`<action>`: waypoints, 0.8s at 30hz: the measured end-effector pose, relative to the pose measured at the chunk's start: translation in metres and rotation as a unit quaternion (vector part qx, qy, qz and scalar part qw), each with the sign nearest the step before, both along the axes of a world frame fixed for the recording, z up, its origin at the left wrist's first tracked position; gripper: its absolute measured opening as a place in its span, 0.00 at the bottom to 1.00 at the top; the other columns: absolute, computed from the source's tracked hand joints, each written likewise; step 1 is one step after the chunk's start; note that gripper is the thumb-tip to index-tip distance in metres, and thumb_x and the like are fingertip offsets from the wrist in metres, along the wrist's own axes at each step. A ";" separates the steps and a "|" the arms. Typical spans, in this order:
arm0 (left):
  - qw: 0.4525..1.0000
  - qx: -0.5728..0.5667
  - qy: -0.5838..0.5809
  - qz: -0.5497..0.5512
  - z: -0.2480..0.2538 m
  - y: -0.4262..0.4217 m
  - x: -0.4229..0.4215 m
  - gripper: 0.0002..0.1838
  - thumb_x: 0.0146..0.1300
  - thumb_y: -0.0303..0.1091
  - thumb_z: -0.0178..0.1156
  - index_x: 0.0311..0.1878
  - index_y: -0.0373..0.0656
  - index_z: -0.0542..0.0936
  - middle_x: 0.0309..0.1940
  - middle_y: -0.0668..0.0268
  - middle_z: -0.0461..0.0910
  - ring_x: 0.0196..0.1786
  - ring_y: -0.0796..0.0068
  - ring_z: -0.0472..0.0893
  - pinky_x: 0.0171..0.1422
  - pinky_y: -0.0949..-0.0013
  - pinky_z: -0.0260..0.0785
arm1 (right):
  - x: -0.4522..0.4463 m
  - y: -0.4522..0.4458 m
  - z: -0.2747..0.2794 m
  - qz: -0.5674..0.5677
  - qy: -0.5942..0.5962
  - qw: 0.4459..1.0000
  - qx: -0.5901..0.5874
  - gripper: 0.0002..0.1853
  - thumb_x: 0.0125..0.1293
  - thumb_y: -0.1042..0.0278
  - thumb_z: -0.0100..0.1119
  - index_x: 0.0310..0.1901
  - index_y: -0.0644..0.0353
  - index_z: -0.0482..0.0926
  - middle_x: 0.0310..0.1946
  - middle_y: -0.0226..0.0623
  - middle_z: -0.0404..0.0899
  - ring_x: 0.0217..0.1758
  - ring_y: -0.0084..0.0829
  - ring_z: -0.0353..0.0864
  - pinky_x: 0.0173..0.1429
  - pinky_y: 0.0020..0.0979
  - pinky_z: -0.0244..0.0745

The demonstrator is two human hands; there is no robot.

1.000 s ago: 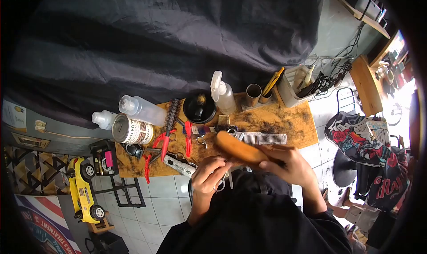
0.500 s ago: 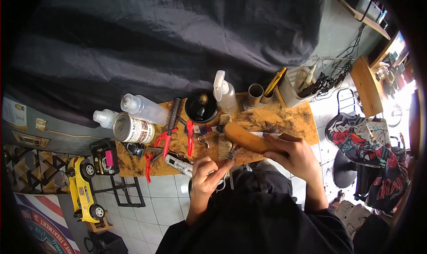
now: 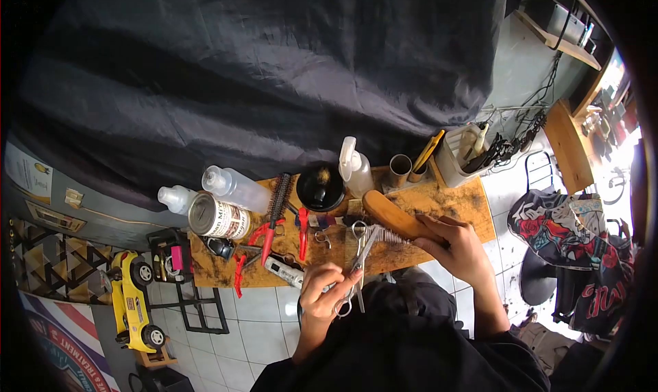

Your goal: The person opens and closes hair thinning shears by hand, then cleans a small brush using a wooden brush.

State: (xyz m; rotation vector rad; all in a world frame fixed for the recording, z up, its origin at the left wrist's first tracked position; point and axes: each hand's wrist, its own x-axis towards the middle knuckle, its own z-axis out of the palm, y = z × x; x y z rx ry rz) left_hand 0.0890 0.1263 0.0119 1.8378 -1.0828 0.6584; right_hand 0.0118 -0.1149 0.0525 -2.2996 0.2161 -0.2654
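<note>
Dark cloth point(image 3: 274, 69) hangs in folds behind a wooden table point(image 3: 445, 200) whose tan top is smeared with dark, hair-like patches, and through the head camera I see two hands working apart at its near edge. On my view's right, the right hand point(image 3: 458, 249) is clamped on the near end of a wooden brush point(image 3: 394, 217), thumb on one side and fingers on the other. That brush is smooth, orange-brown and slightly curved, with a rounded far end slanting up and left above the tabletop; its underside is turned from me, so I cannot make out any bristles. Just under it I pick out a pale comb point(image 3: 389, 235), partly covered. In the left hand point(image 3: 320, 292), the fingers grip slim silver scissors point(image 3: 369, 250), bright along the metal, reaching up toward the comb and brush; whether the blades are parted I cannot tell. Farther back stand a spray bottle point(image 3: 356, 176) and a black bowl point(image 3: 321, 193), with a red clip point(image 3: 303, 233) lying nearer the left hand.
</note>
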 end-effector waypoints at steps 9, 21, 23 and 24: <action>0.992 -0.087 0.087 -0.023 -0.003 -0.017 0.000 0.09 0.60 0.29 0.63 0.31 0.31 0.83 0.33 0.57 0.79 0.36 0.63 0.80 0.41 0.66 0.76 | -0.005 0.025 -0.011 0.075 -0.042 0.980 0.180 0.22 0.59 0.62 0.65 0.50 0.70 0.77 0.34 0.52 0.79 0.36 0.47 0.81 0.40 0.34 0.74; 0.669 -0.345 0.638 -0.164 0.000 -0.013 0.001 0.16 0.71 0.29 0.47 0.58 0.30 0.70 0.38 0.65 0.72 0.40 0.75 0.72 0.52 0.69 0.68 | -0.021 0.014 -0.019 -0.028 -0.027 0.990 0.138 0.22 0.55 0.63 0.68 0.46 0.72 0.77 0.28 0.45 0.75 0.29 0.37 0.77 0.37 0.32 0.73; 0.652 -0.328 0.660 -0.176 -0.001 -0.016 0.001 0.19 0.72 0.32 0.46 0.62 0.32 0.67 0.37 0.69 0.67 0.38 0.77 0.68 0.51 0.71 0.65 | -0.020 0.019 -0.018 0.068 -0.086 0.981 0.159 0.23 0.54 0.61 0.69 0.46 0.71 0.78 0.29 0.44 0.76 0.29 0.38 0.77 0.37 0.33 0.73; 0.632 -0.344 0.672 -0.175 -0.002 -0.018 -0.001 0.21 0.71 0.33 0.47 0.63 0.33 0.66 0.49 0.64 0.68 0.44 0.76 0.71 0.54 0.71 0.66 | -0.018 0.020 -0.018 0.112 -0.101 0.977 0.149 0.24 0.52 0.60 0.71 0.45 0.70 0.79 0.30 0.43 0.77 0.31 0.37 0.78 0.37 0.33 0.73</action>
